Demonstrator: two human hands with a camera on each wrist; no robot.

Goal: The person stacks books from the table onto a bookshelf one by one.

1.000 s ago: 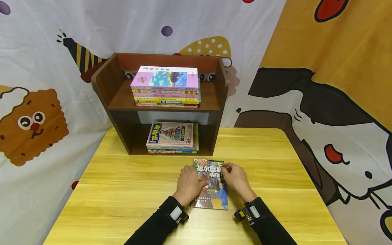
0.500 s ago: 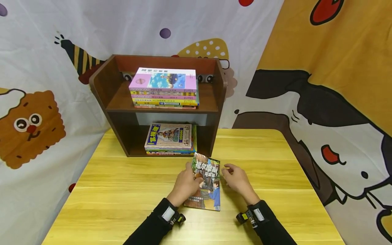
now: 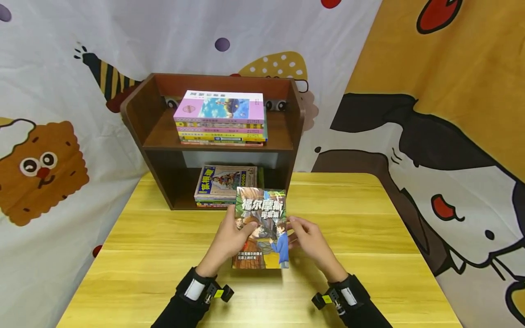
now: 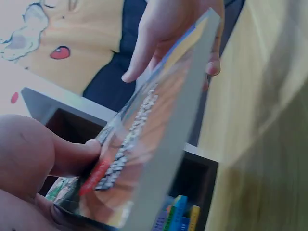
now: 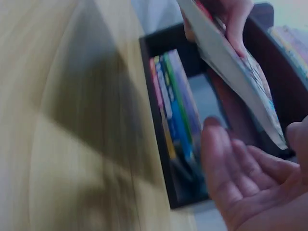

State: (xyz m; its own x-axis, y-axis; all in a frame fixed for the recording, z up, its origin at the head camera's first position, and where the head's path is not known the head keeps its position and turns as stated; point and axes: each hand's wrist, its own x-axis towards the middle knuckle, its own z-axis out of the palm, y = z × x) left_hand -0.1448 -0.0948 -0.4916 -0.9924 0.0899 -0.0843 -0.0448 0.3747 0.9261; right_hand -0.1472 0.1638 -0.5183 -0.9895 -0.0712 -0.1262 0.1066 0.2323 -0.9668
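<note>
A paperback book (image 3: 268, 248) with an illustrated cover and large white Chinese characters is raised over the table. My left hand (image 3: 227, 238) grips its left edge, thumb lying across the cover and the other fingers hidden behind. Seen from the left wrist, the book (image 4: 144, 139) stands tilted, its page edges facing the camera. My right hand (image 3: 311, 240) is beside the book's right edge. In the right wrist view that right hand (image 5: 255, 183) has its fingers extended, with a gap between them and the book.
A brown two-tier bookshelf (image 3: 164, 175) stands at the back of the wooden table (image 3: 348, 209). One stack of books (image 3: 221, 118) lies on its upper shelf. Another stack (image 3: 223, 180) lies on the lower one, partly covered by the raised book. A printed cloth (image 3: 115, 27) hangs behind.
The book was lying on the table under both hands. My left hand has lifted it and moved left, nearer the camera. The right hand let go, then came back close to its right edge.
</note>
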